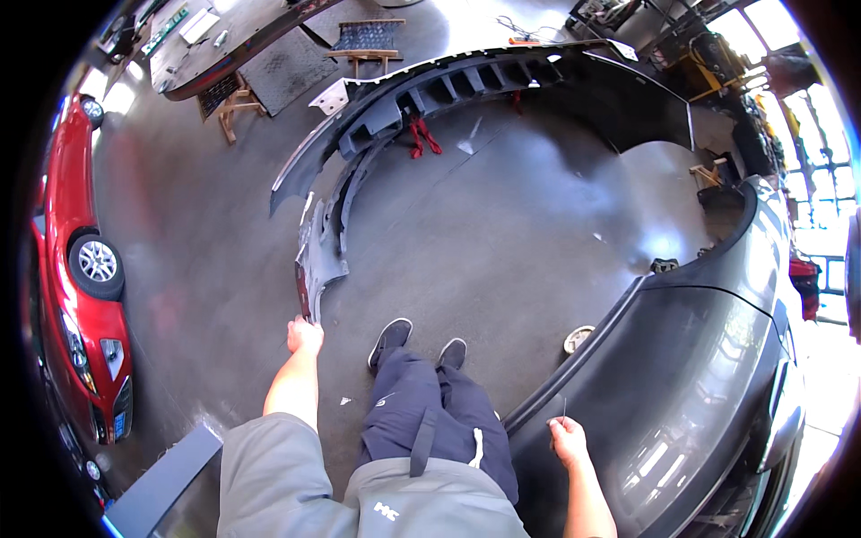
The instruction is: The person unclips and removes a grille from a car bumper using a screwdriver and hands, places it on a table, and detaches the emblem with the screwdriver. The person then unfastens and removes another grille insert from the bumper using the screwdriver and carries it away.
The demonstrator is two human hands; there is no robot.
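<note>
At the near end of a long, curved bumper cover (325, 255), my left hand (306, 334) has its fingers closed on the edge. The bumper shows its dark ribbed inner side and arcs away to the far right. My right hand (567, 439) is pinched around a thin, dark rod-like thing (564, 408) that points up; its kind is too small to make out. That hand is over the dark grey body panel (664, 359) of a car on the right. Whether it touches the panel, I cannot tell.
A red stand (421, 139) is under the bumper. On the floor, a round pale container (578, 339) sits beside the grey car. A red car (90, 296) stands far left, and a blue-grey beam (166, 480) lies at lower left. A workbench (224, 45) is at the back left.
</note>
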